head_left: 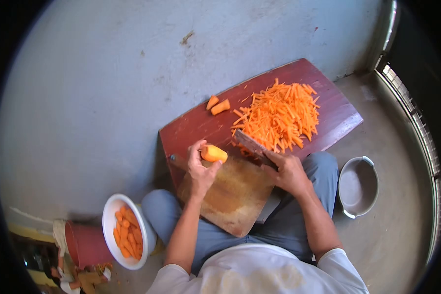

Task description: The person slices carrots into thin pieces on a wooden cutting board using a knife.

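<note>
The light is soft and moderately bright, and appears to come mostly from the right, where the metal grille [399, 84] shows bright gaps. A pale glare lies on the right end of the red bench [345, 122], while its left end throws a dark shadow below. The carrot shreds [279, 115] look fairly sharp. The wide lens bends the grille, black covers the corners, and the lower left background is dim and unclear.
</note>
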### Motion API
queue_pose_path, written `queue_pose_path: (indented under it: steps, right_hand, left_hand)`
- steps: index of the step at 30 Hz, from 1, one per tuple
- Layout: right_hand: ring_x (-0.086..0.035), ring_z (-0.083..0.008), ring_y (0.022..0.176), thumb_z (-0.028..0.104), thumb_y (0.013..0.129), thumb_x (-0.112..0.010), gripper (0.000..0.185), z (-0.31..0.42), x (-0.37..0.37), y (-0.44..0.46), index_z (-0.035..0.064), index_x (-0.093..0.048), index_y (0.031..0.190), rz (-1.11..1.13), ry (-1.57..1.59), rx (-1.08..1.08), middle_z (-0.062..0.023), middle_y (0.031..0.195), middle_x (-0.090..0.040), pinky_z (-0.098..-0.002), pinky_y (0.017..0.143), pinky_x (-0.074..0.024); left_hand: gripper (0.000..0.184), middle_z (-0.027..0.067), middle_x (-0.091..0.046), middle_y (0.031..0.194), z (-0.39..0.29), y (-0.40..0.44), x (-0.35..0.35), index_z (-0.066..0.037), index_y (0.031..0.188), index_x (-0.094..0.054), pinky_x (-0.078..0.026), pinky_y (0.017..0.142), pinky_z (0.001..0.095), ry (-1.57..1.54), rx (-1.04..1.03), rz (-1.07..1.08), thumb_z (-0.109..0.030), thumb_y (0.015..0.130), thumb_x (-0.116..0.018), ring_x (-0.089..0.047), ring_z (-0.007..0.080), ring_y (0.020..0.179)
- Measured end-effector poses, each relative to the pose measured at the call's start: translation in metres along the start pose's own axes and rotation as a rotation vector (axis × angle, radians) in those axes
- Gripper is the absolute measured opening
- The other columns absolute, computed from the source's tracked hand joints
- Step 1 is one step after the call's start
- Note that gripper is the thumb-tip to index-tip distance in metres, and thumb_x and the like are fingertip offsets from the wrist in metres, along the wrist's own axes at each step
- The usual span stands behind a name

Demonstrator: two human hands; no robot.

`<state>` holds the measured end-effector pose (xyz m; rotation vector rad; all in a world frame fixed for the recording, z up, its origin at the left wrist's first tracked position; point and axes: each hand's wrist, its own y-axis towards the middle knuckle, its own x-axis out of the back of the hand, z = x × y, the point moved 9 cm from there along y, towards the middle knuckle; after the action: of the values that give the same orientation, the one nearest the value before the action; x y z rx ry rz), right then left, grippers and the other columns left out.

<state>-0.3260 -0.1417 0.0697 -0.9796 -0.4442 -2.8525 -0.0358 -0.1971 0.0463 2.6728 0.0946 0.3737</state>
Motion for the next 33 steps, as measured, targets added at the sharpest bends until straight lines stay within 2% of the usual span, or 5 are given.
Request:
queue_pose_path:
  steps: [6,15,20,25,33]
  right_hand:
    - [-0.075,-0.0498,0.098,0.017,0.094,-0.082,0.045,0.005,-0.019,-0.004,0.0038,-0.074,0.137,0.063,-0.04,0.015,-0.028,0.105,-0.078,-0.0549,0.083,-0.0599]
    - [-0.078,-0.0485,0.102,0.012,0.1,-0.078,0.043,0.023,-0.03,-0.008,-0.0026,-0.071,0.14,0.085,0.137,-0.015,-0.0302,0.114,-0.078,-0.0484,0.088,-0.0612]
    - [-0.069,-0.0188,0.082,0.017,0.112,-0.071,0.048,0.062,-0.047,-0.034,-0.0029,-0.06,0.154,0.26,0.419,-0.266,-0.0214,0.103,-0.07,-0.0391,0.081,-0.0599]
    - [-0.073,-0.0434,0.132,0.014,0.113,-0.07,0.051,0.103,-0.052,-0.061,-0.0056,-0.054,0.157,0.357,0.318,-0.155,-0.0272,0.142,-0.074,-0.0446,0.103,-0.0608]
    - [-0.075,-0.0499,0.117,0.007,0.109,-0.071,0.055,0.124,-0.048,-0.083,-0.0105,-0.052,0.158,0.478,0.189,-0.202,-0.0307,0.13,-0.074,-0.0469,0.097,-0.061]
  left_hand:
    - [0.063,0.0144,-0.062,0.13,-0.044,-0.092,0.026,-0.002,0.135,-0.073,-0.058,0.105,0.0425,0.403,-0.051,0.012,0.001,0.077,-0.097,-0.068,0.0326,0.118]
    - [0.052,0.02,-0.066,0.137,-0.045,-0.088,0.033,-0.003,0.136,-0.07,-0.058,0.106,0.0481,0.337,-0.101,0.057,-0.006,0.089,-0.091,-0.068,0.0408,0.125]
    - [0.043,0.0221,-0.065,0.138,-0.052,-0.094,0.037,0.0,0.133,-0.069,-0.059,0.105,0.0494,0.405,-0.128,0.079,-0.007,0.093,-0.086,-0.068,0.0434,0.124]
    - [0.043,0.023,-0.065,0.136,-0.058,-0.099,0.035,0.002,0.134,-0.07,-0.061,0.101,0.0503,0.474,-0.123,0.105,-0.003,0.094,-0.084,-0.07,0.0453,0.121]
    - [0.047,0.0218,-0.067,0.135,-0.059,-0.101,0.039,0.002,0.134,-0.074,-0.063,0.095,0.0483,0.513,-0.192,0.101,0.001,0.089,-0.089,-0.073,0.0421,0.116]
